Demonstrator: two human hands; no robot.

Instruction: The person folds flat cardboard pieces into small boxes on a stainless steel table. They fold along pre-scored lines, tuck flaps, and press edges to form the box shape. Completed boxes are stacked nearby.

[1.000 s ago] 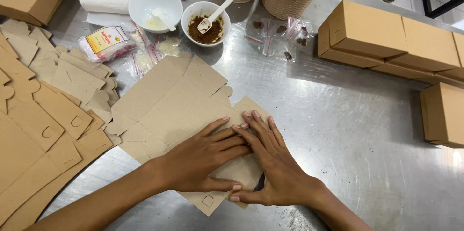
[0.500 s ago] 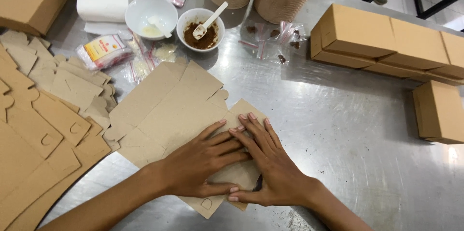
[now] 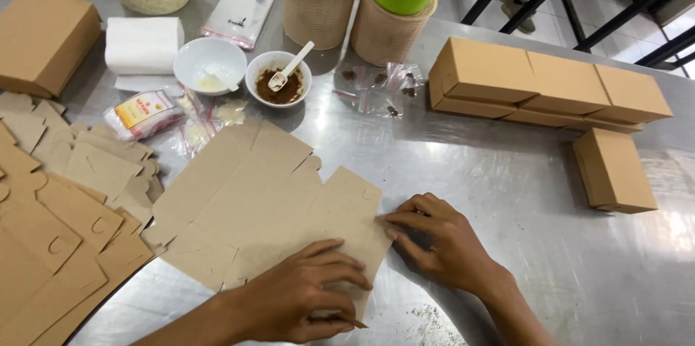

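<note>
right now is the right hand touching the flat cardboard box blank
Touching. The head view shows the right hand with its fingertips pressed on the right edge of the flat cardboard box blank; the left hand lies flat on it too.

Our left hand (image 3: 304,295) lies flat, palm down, fingers spread and pointing right. Our right hand (image 3: 441,245) is arched beside it, fingertips (image 3: 391,219) pressing down, forearm angled in from the lower right.
</note>
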